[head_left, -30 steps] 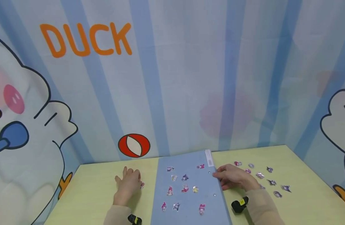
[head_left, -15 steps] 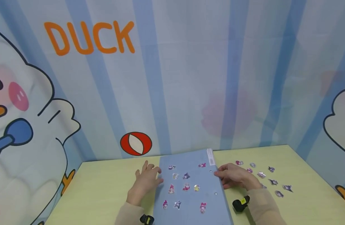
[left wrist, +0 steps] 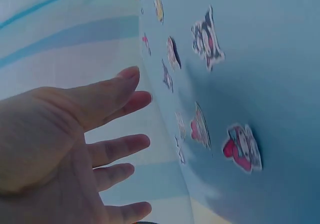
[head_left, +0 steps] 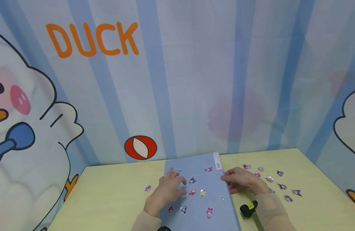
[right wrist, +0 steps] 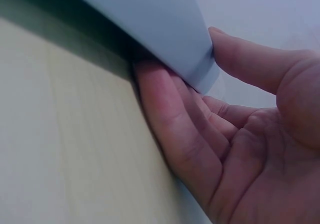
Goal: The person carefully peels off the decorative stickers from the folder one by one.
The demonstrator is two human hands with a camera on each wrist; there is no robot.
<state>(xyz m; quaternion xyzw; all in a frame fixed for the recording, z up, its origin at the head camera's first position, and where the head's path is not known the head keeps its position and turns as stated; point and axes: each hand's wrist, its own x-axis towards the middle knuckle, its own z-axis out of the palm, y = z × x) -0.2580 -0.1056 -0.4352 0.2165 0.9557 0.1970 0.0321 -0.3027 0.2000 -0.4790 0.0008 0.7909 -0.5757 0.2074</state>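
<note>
A light blue folder with small cartoon stickers over its cover lies on the table. My right hand grips its right edge, thumb on top and fingers beneath, as the right wrist view shows with the folder edge between them. Over the folder's left part is my left hand, fingers apart and holding nothing. It hides some stickers from the head view. In the left wrist view, a pink-hooded sticker and a black-and-white sticker show near that hand.
One loose sticker lies on the pale yellow table, left of the folder. Several more stickers are scattered at the right, beyond my right hand. A printed curtain hangs behind the table.
My left hand has moved right, from beside the loose sticker on the left to over the folder, uncovering that sticker. My right hand keeps its grip on the folder's edge.
</note>
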